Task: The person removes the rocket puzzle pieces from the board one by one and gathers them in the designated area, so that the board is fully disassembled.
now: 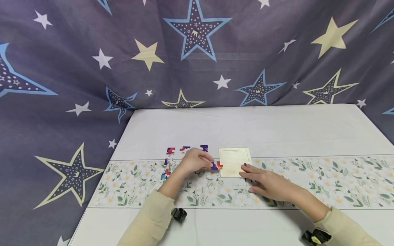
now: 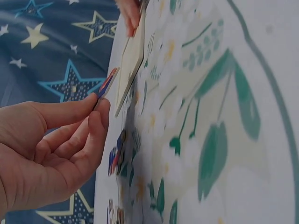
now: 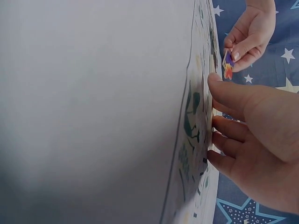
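My left hand (image 1: 197, 160) pinches a purple and red-orange puzzle piece (image 1: 217, 166) between thumb and fingertips. In the left wrist view the puzzle piece (image 2: 106, 83) is held tilted above the table, with its near end covered by the fingers. Just right of it lies a flat cream puzzle board (image 1: 234, 158) with a raised rim. My right hand (image 1: 271, 182) rests at the board's right side, its fingers loosely extended. A small dark purple bit (image 1: 245, 164) shows by its fingertips; what it is cannot be made out. The right wrist view shows this hand (image 3: 261, 135) touching the board's edge.
Several loose puzzle pieces lie left of the board, among them a red one (image 1: 170, 150), a purple one (image 1: 204, 148) and a blue-red one (image 1: 165, 175). A floral strip (image 1: 215, 194) runs across the white table (image 1: 246, 126). A star-patterned cloth (image 1: 197, 75) hangs behind.
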`<state>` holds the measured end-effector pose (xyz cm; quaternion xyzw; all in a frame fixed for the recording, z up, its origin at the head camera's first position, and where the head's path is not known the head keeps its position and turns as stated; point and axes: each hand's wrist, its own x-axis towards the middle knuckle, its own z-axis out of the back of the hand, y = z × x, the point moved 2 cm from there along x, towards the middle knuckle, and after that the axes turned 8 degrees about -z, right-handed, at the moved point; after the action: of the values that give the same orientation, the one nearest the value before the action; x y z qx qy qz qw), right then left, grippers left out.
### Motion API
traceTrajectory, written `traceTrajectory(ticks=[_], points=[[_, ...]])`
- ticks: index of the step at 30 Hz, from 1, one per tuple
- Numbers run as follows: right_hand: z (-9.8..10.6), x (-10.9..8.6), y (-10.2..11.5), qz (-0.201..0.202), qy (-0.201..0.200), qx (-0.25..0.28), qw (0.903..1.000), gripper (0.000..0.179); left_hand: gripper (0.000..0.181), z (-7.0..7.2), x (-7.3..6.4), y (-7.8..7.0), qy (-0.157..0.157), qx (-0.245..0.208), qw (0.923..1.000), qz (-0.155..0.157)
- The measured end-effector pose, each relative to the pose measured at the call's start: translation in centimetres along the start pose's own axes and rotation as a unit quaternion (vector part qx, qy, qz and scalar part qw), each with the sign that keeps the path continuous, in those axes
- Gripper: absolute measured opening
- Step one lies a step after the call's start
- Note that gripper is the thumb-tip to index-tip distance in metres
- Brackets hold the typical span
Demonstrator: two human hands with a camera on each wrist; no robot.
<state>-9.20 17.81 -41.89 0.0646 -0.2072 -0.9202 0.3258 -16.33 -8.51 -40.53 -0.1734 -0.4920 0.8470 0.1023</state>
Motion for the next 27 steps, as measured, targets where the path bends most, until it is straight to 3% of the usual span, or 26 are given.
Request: traceTrajectory(ticks=[8,15,21,27], points=[[0.1,0.0,0.1,-0.014,0.016,0.005,0.9998,0.053,0.017,1.8,-0.7,0.7,0.001,-0.020,0.9996,0.020],[0.0,0.0,0.1,-0.004,0.006,0.002,1.0000,0.052,0.021,3.5,-1.6,1.5,0.000,-0.025,0.9993,0.027],[-0.1,0.0,-0.1,-0.016,0.011,0.001,0.9998,0.054,0.022,5.3,-2.5,2.7,-0.003,-0.009,0.9998,0.018],[-0.1,0.0,-0.2,-0.028,0.022,0.002,0.9994,0.055,0.019,6.4,-3.4,3.8,-0.008,0.016,0.9993,0.034]])
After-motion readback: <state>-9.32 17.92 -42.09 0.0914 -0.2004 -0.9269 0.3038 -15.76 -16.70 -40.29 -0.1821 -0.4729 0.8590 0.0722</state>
